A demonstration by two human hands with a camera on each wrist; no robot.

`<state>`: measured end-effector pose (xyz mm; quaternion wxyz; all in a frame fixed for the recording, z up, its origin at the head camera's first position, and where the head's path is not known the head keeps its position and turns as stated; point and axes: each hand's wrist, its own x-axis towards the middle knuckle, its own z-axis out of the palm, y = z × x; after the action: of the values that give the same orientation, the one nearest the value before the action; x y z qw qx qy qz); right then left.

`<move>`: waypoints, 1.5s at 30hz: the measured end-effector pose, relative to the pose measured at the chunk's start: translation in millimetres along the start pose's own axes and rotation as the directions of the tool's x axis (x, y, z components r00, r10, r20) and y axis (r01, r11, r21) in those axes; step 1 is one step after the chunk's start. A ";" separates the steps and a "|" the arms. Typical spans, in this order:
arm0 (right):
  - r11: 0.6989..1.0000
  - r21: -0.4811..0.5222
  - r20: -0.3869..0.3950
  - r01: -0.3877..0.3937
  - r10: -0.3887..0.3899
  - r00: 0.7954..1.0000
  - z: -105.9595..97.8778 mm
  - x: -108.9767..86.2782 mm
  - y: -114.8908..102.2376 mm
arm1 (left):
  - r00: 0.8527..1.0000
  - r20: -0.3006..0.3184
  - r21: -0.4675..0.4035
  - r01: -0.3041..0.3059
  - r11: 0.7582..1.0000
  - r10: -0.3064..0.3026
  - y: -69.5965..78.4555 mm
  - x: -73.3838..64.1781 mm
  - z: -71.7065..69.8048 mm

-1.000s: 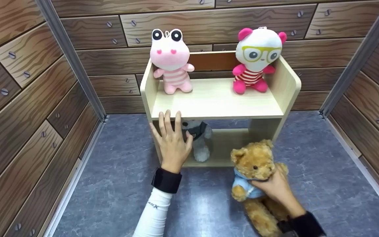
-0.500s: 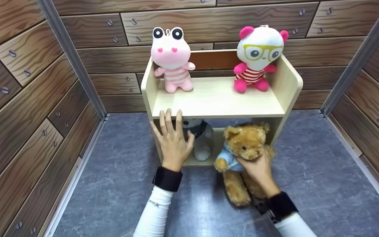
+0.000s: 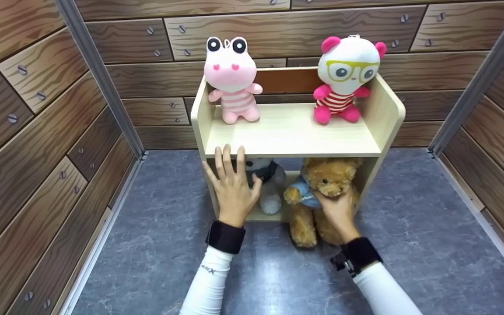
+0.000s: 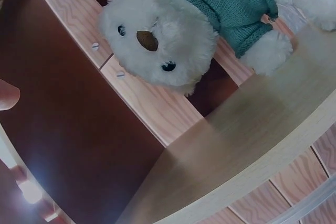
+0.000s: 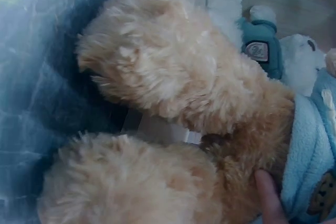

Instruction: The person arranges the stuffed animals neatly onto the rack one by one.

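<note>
My right hand (image 3: 338, 211) grips a brown teddy bear (image 3: 303, 227) in a light blue top round its upper body, at the right of the lower shelf opening. The bear's head is under the upper board, its legs hanging out in front. In the right wrist view its furry legs (image 5: 157, 61) fill the middle, with one fingertip (image 5: 269, 198) beside the blue top. My left hand (image 3: 233, 192) is spread, fingertips at the front edge of the upper board. Behind it a white plush bear (image 4: 157, 35) in a green sweater sits in the left of the lower compartment.
The small wooden shelf (image 3: 291, 135) bears a pink frog-like plush (image 3: 234, 83) at upper left and a panda plush with yellow glasses (image 3: 346, 78) at upper right. Wood-patterned walls (image 3: 37, 109) stand on three sides of the grey floor (image 3: 164, 245).
My right hand has carried the brown teddy bear forward and slightly left, from in front of the shelf into the lower opening. My left hand has stayed at the board's edge.
</note>
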<state>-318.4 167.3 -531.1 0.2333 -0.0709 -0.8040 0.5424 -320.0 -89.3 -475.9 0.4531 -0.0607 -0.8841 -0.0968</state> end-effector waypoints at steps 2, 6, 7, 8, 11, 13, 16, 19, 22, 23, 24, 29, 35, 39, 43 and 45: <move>1.000 -0.010 -0.013 0.009 -0.009 1.000 -0.1 5.8 3.1 | 1.000 0.002 -0.012 -0.003 1.000 0.003 2.3 -0.5 0.7; 0.998 -0.054 -0.046 0.026 -0.028 0.999 -0.2 16.2 7.9 | 1.000 0.004 -0.018 -0.007 1.000 0.007 5.5 -1.4 1.5; 0.998 -0.057 -0.052 0.029 -0.032 0.998 0.1 18.1 8.7 | 1.000 0.005 -0.018 -0.009 1.000 0.009 5.9 -1.5 1.6; 0.998 -0.058 -0.056 0.030 -0.034 0.998 0.5 19.5 9.5 | 1.000 0.006 -0.016 -0.011 1.000 0.011 6.2 -1.5 1.8; 0.998 -0.047 -0.057 0.039 -0.042 0.998 2.8 22.9 11.6 | 1.000 0.004 -0.011 -0.015 1.000 0.016 5.8 -1.8 2.3; 0.999 -0.039 -0.048 0.037 -0.039 0.998 4.4 24.3 12.9 | 1.000 0.004 -0.005 -0.015 1.000 0.015 5.1 -2.2 2.3; 0.998 -0.039 -0.050 0.052 -0.054 0.997 5.9 26.9 14.7 | 1.000 0.006 0.005 -0.017 1.000 0.017 4.8 -3.1 2.6; 0.996 -0.046 -0.068 0.080 -0.083 0.994 7.0 30.4 15.7 | 1.000 0.012 0.003 -0.021 1.000 0.021 5.1 -3.6 3.5; 0.993 -0.029 -0.079 0.116 -0.118 0.990 9.7 34.7 16.0 | 1.000 0.006 -0.010 -0.023 1.000 0.023 4.1 -3.8 5.2; 0.992 -0.020 -0.080 0.125 -0.126 0.989 11.1 36.0 15.6 | 1.000 0.002 -0.013 -0.022 1.000 0.022 3.4 -3.9 5.5; 0.991 -0.009 -0.079 0.132 -0.132 0.988 12.8 37.5 15.2 | 1.000 -0.003 -0.015 -0.021 1.000 0.021 2.5 -3.8 5.7; 0.987 0.060 -0.088 0.151 -0.145 0.985 20.7 43.7 12.8 | 0.999 -0.026 -0.020 -0.022 1.000 0.022 -0.8 -2.3 4.6; 0.975 0.129 -0.101 0.180 -0.167 0.981 24.1 51.5 13.2 | 1.000 -0.005 -0.031 -0.018 0.999 0.017 -0.5 -1.5 4.0; 0.974 0.130 -0.084 0.186 -0.176 0.981 25.7 55.7 12.1 | 1.000 -0.008 -0.024 -0.013 1.000 0.013 -1.1 -1.2 2.6; 0.974 0.139 -0.070 0.179 -0.170 0.983 28.8 59.1 11.0 | 1.000 -0.020 -0.024 -0.014 1.000 0.014 -2.4 -1.0 2.1; 0.972 0.174 -0.061 0.158 -0.150 0.987 29.6 61.5 11.0 | 1.000 -0.023 -0.033 -0.013 0.999 0.012 -1.9 -1.6 3.1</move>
<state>-387.5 169.5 -531.7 0.2989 -0.0001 -0.7496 0.5906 -321.8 -90.5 -479.2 0.4625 -0.0727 -0.8769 -0.1093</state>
